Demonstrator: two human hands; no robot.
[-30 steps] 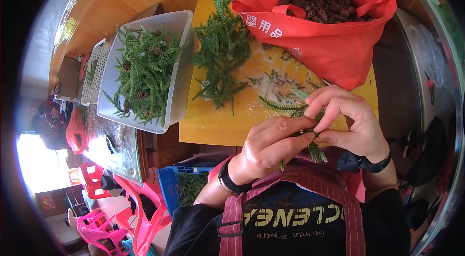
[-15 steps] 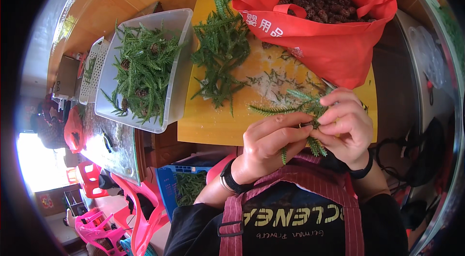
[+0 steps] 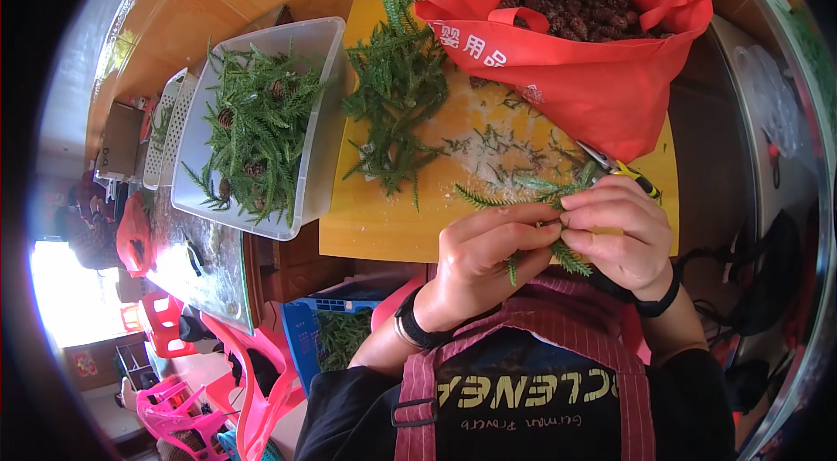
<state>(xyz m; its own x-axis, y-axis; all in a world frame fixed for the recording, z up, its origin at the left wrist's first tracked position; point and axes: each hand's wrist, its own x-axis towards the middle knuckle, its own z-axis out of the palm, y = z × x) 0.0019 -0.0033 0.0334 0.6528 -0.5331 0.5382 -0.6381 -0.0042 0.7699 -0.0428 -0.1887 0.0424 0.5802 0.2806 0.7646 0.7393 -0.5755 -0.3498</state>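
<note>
Both my hands meet over the near edge of the yellow table, pinching a green artificial pine sprig (image 3: 571,261) at its middle. My left hand (image 3: 493,256) is closed on it from the left, thumb and fingertips together. From the right, my right hand (image 3: 623,234) grips the same spot, its fingers curled. Needled tips stick out to the far left and below the fingers; the join between the hands is hidden. Just beyond my right hand lie pliers (image 3: 623,169) with yellow-and-black handles. A pile of loose pine sprigs (image 3: 397,86) rests on the table's left part.
A red cloth bag (image 3: 602,82) full of small brown pine cones (image 3: 571,3) stands at the far right. Left of the table, a clear plastic bin (image 3: 323,125) holds sprigs with cones. Needle scraps and white powder (image 3: 488,152) litter the yellow tabletop (image 3: 375,230). A blue crate (image 3: 301,335) sits below.
My right hand has shifted slightly, uncovering more of the pliers. The sprig has turned a little between my fingers. My left hand stays nearly in place.
</note>
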